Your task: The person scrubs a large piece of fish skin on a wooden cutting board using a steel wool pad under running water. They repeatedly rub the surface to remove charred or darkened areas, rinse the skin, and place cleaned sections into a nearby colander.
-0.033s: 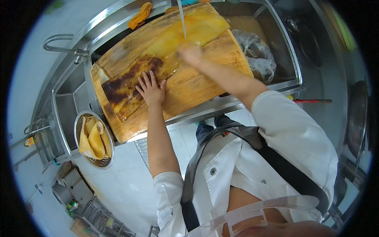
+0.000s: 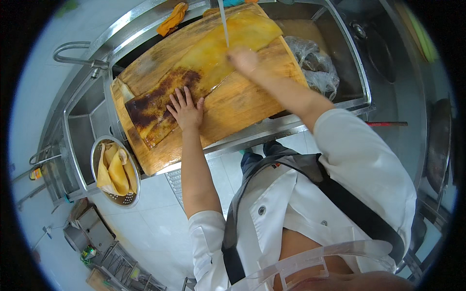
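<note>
A long yellow sheet of what looks like pork skin (image 2: 213,51) lies across a wooden board (image 2: 145,63); its left part is scorched dark brown. My left hand (image 2: 188,114) presses flat on the lower edge of that browned part, fingers spread. Over the yellow part, just right of the middle, is my right hand (image 2: 244,60). It looks curled, but motion smears the fingers, and whether it holds anything is hidden. A thin stream of water (image 2: 224,24) runs down onto the skin beside it.
The board rests over a steel sink (image 2: 361,72). A clear plastic bag (image 2: 320,72) lies in the right basin. At the left, a perforated metal bowl (image 2: 139,186) holds folded yellow skin pieces (image 2: 116,169). An orange cloth (image 2: 173,19) and a curved faucet (image 2: 73,53) are along the back.
My right hand has shifted a little to the right over the skin, and its forearm moved with it. My left hand and the skin stay where they were.
</note>
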A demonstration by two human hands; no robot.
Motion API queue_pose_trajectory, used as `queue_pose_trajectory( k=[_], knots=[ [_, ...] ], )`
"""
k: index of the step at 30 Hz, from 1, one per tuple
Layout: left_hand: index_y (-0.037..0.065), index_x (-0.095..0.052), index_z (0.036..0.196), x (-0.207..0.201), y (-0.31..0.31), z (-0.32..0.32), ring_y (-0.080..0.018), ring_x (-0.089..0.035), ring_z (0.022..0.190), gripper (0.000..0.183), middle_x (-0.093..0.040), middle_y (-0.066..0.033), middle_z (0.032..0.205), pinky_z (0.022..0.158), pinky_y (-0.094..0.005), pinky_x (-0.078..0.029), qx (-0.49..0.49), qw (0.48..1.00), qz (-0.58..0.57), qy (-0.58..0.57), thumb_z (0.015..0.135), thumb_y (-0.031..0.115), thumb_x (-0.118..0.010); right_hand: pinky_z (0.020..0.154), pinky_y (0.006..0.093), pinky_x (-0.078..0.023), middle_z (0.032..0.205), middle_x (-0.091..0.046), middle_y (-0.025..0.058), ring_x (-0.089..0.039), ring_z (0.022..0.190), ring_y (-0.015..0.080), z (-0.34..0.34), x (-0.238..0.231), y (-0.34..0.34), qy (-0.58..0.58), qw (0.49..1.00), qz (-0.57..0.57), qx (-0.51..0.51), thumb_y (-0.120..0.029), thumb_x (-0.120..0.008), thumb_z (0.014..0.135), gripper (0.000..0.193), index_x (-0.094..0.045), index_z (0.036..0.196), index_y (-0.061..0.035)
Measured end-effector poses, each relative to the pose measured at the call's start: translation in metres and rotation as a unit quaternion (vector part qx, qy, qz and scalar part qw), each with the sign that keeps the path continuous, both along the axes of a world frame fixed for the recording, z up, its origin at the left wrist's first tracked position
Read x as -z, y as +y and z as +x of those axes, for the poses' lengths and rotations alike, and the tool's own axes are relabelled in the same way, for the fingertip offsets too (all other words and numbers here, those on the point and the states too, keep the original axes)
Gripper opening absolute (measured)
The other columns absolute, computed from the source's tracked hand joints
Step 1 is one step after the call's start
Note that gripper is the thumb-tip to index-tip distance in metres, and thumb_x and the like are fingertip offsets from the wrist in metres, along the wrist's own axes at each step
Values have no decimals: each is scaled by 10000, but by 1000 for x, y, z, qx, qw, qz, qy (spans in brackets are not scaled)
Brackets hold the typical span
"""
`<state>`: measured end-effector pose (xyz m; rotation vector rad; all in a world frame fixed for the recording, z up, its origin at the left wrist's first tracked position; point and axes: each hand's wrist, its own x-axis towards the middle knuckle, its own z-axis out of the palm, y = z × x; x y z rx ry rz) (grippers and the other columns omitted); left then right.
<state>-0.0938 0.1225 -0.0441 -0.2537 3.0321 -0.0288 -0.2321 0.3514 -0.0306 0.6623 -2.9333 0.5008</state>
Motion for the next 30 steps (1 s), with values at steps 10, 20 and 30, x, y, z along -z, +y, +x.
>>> queue_pose_trajectory(
  k=[10, 20, 30],
  knots=[
    [217, -152, 1425, 4, -5, -6, -292, -42, 1369, 566, -65, -58, 1492, 1089, -487, -11, 21, 1000, 2, -2, 928, 472, -244, 707, 353, -493, 868, -605, 58, -571, 869, 232, 72, 4, -97, 25, 991, 68, -116, -235, -609, 729, 181, -618, 893, -160],
    [231, -148, 1426, -8, 5, -7, -254, -33, 1374, 532, -64, -14, 1495, 1095, -472, -17, 27, 999, 23, -9, 939, 411, -263, 697, 384, -479, 880, -588, 98, -568, 841, 274, 35, 8, -47, 33, 995, 43, -78, -251, -642, 704, 213, -606, 862, -112],
    [237, -173, 1420, -1, -17, 6, -231, -43, 1375, 523, -77, 1, 1493, 1099, -463, -23, 54, 998, 32, -2, 936, 406, -279, 863, 367, -396, 1005, -530, 36, -480, 974, 245, 0, -8, 5, -9, 914, 46, -402, -150, -631, 705, 278, -577, 976, -129]
  ],
)
